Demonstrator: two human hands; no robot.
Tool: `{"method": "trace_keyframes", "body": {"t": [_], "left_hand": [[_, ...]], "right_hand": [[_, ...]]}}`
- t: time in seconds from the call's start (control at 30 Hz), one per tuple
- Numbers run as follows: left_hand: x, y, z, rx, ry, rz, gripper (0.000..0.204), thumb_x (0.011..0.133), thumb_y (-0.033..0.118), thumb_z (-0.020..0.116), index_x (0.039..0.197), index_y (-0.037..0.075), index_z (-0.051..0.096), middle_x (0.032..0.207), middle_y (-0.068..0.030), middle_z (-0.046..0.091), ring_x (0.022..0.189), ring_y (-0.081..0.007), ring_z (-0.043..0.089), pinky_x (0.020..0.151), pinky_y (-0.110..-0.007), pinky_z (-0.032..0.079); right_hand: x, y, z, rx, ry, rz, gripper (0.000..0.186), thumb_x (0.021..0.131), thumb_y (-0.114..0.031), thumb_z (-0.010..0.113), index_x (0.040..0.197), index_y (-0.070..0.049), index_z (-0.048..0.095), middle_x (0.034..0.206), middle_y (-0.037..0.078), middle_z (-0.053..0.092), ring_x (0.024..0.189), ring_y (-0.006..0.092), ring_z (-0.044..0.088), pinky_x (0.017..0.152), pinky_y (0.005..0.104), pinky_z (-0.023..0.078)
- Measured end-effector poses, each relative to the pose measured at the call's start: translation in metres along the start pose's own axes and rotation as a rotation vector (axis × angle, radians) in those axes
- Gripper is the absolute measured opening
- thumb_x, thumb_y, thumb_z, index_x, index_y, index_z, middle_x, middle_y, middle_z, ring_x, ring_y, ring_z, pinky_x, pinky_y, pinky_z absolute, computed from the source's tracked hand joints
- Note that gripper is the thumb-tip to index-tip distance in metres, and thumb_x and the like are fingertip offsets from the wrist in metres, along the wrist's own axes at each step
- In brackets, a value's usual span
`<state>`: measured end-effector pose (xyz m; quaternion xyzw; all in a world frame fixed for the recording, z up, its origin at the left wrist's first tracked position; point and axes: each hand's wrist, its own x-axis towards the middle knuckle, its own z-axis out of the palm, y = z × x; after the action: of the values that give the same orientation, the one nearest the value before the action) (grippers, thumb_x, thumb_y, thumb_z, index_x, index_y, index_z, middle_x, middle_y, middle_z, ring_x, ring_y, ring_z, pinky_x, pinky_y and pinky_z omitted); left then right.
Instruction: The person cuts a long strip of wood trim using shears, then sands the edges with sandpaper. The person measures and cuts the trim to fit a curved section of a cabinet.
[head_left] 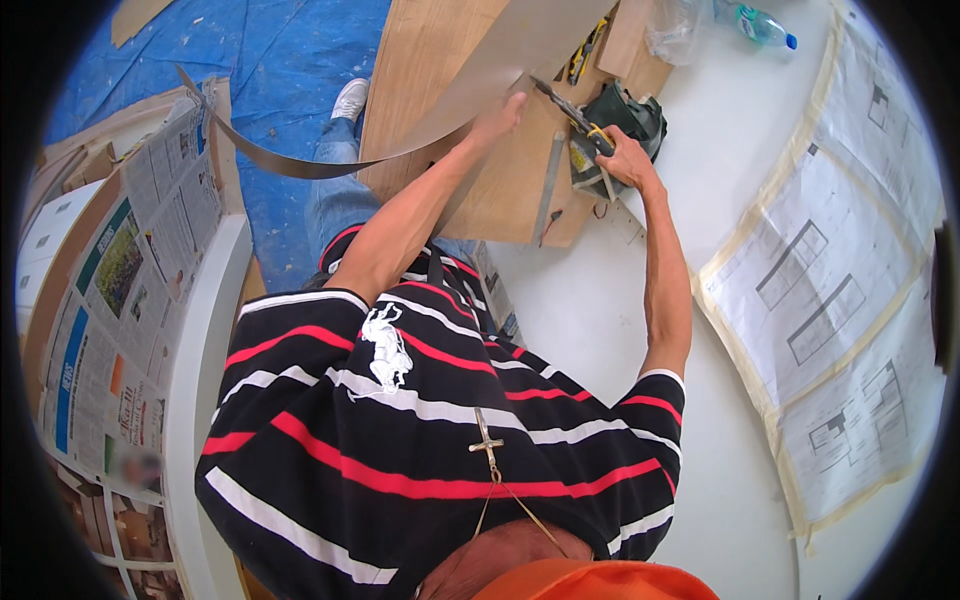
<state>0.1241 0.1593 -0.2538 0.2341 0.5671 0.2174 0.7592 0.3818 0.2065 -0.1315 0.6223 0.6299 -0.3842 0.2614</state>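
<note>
A long, thin grey sheet [510, 55] runs from the top of the view and curls away to the left as a narrowing strip. My left hand [494, 120] is closed on its near edge, with some fingers hidden beneath. In my right hand [630, 160] are snips [575, 115] with black and yellow handles. Their jaws point up and left, at the sheet's edge just beyond my left hand; whether they bite into it I cannot tell. Under the snips a dark green tool bag [638, 115] rests on the wooden board [500, 205].
On the board lie a metal ruler [550, 185] and a yellow-black utility knife [588, 52]. A plastic bottle [765, 27] and a clear bag [680, 30] are at the far right. Taped drawings [830, 270] cover the right side. Newspaper-covered panels [110, 320] stand left, beside a blue tarp [270, 60].
</note>
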Motion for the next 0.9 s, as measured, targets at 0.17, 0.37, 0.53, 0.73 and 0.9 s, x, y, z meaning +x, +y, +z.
{"method": "trace_keyframes", "body": {"t": [0.17,0.37,0.53,0.73,0.9], "left_hand": [[0.002,-0.003,0.002,0.034,-0.005,-0.012,0.063,0.092,0.063,0.049,0.106,0.004,0.065,0.079,-0.007,0.06,0.077,-0.0192,0.058,0.076,-0.034,0.047],[0.004,-0.004,0.0,0.007,-0.027,-0.008,0.065,0.093,0.065,0.047,0.106,0.003,0.066,0.079,-0.0059,0.057,0.077,-0.0201,0.055,0.075,-0.035,0.046],[0.008,-0.01,0.002,-0.057,-0.062,-0.032,0.068,0.092,0.065,0.048,0.107,0.001,0.065,0.079,-0.0047,0.055,0.076,-0.0175,0.053,0.073,-0.033,0.044],[0.012,-0.013,-0.001,-0.074,-0.131,-0.041,0.071,0.091,0.067,0.048,0.117,0.003,0.063,0.079,-0.0046,0.053,0.074,-0.0169,0.05,0.074,-0.032,0.042],[0.008,-0.009,-0.008,-0.045,-0.179,-0.053,0.074,0.089,0.071,0.046,0.115,0.004,0.063,0.086,-0.0065,0.054,0.079,-0.0174,0.05,0.077,-0.033,0.042]], "right_hand": [[0.001,0.0,-0.004,-0.007,-0.048,0.004,0.047,0.073,-0.025,0.068,0.114,-0.005,0.056,0.098,0.025,0.067,0.096,0.0427,0.063,0.086,0.0454,0.048],[0.002,-0.005,-0.013,-0.109,0.025,-0.011,0.039,0.074,-0.028,0.069,0.104,-0.006,0.059,0.09,0.024,0.068,0.091,0.0416,0.065,0.081,0.0474,0.05],[0.004,-0.003,-0.015,-0.16,-0.013,-0.013,0.039,0.074,-0.029,0.069,0.104,-0.006,0.059,0.086,0.024,0.068,0.088,0.0421,0.065,0.08,0.0476,0.05],[0.011,0.01,-0.007,-0.047,-0.003,-0.028,0.04,0.073,-0.025,0.068,0.105,-0.004,0.056,0.09,0.024,0.067,0.088,0.0421,0.064,0.079,0.0464,0.049],[0.019,0.017,-0.004,0.105,-0.098,-0.06,0.048,0.073,-0.029,0.068,0.112,-0.004,0.057,0.098,0.024,0.067,0.096,0.0403,0.064,0.085,0.0446,0.048]]}}
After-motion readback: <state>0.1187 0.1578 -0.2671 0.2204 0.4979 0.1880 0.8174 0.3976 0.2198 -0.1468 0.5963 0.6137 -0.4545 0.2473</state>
